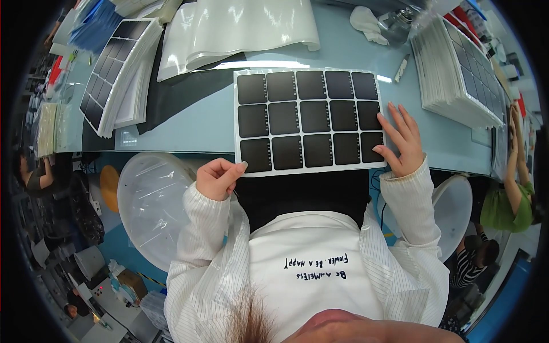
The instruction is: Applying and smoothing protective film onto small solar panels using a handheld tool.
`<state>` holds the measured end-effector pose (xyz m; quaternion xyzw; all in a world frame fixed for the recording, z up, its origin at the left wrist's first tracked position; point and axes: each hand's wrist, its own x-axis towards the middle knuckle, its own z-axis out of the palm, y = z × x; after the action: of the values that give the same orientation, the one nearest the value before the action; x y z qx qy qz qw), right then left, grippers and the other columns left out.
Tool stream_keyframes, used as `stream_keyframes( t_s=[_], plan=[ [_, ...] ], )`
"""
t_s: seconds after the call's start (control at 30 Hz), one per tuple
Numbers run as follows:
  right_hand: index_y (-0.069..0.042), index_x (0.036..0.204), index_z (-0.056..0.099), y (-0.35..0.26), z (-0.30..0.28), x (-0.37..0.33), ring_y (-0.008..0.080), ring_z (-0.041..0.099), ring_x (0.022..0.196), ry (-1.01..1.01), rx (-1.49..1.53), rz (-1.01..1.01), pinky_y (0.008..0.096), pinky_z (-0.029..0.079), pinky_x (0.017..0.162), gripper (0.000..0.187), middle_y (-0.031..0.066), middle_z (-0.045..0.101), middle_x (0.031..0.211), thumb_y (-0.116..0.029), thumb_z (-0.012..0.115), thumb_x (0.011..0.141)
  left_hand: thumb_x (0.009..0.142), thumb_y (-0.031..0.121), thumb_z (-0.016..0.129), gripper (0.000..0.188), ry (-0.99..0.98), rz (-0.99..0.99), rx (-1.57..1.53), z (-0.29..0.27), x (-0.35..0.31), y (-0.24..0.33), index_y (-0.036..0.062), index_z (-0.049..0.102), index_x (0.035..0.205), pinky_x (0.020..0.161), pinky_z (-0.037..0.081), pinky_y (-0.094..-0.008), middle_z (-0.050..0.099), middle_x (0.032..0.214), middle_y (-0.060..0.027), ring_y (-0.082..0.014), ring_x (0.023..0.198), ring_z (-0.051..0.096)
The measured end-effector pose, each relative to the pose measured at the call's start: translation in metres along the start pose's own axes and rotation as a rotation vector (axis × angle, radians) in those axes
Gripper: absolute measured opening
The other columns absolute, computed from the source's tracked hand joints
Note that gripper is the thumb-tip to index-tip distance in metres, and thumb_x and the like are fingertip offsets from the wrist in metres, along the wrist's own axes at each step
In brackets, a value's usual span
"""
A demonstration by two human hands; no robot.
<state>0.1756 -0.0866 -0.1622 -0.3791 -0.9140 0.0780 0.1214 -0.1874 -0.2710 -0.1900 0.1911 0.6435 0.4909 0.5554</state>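
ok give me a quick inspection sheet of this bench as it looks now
surface: pale blue table, a dark mat across part of it
job's things: white sheet of dark squares, three rows of five, lying flat with its near edge at the table's rim
clutter: stack of similar sheets on the right, another stack on the left, white plastic sheets at the back, crumpled cloth
grippers: left hand pinches the sheet's near left corner; right hand rests flat on its right edge
cables: nothing seen
surroundings: round stools below, another person at the right
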Motion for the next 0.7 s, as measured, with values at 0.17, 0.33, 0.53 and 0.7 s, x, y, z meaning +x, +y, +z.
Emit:
stream_keyframes(
  t_s=[0.17,0.33,0.53,0.7],
  plan=[
    [-0.014,0.139,0.053,-0.008,0.008,0.006,0.0365,0.032,0.141,0.016,-0.052,0.015,0.0513,0.025,0.113,0.058,0.0131,0.039,0.151,-0.035,0.065,0.086,0.078,0.022,0.083,0.030,0.174,-0.004,0.180,0.000,-0.003,0.011,0.0066,0.059,0.067,0.041,0.028,-0.0211,0.049,0.050,0.0033,-0.0044,0.041,0.038],
    [-0.017,0.140,0.052,-0.005,0.012,0.007,0.0346,0.031,0.142,0.019,-0.055,0.024,0.0524,0.023,0.113,0.056,0.0107,0.037,0.153,-0.040,0.061,0.090,0.079,0.028,0.082,0.032,0.134,-0.066,0.303,-0.003,-0.006,0.021,0.0063,0.060,0.069,0.044,0.032,-0.0206,0.054,0.055,0.0026,-0.0043,0.046,0.045],
    [-0.012,0.136,0.056,0.008,0.006,0.009,0.0369,0.034,0.140,0.028,0.001,-0.078,0.0500,0.027,0.112,0.058,0.0138,0.043,0.149,-0.033,0.066,0.084,0.086,0.031,0.075,0.032,-0.150,0.049,0.065,0.007,-0.006,0.025,0.0016,0.068,0.095,0.066,0.050,-0.0224,0.067,0.075,-0.0014,-0.0095,0.068,0.061],
    [-0.010,0.135,0.057,0.012,0.004,0.007,0.0377,0.035,0.139,0.013,0.025,-0.128,0.0482,0.029,0.112,0.059,0.0150,0.044,0.147,-0.031,0.068,0.081,0.087,0.027,0.073,0.027,0.000,-0.077,0.152,0.004,0.013,0.020,0.0017,0.070,0.096,0.065,0.047,-0.0216,0.067,0.076,-0.0026,-0.0096,0.066,0.059]
  ],
)
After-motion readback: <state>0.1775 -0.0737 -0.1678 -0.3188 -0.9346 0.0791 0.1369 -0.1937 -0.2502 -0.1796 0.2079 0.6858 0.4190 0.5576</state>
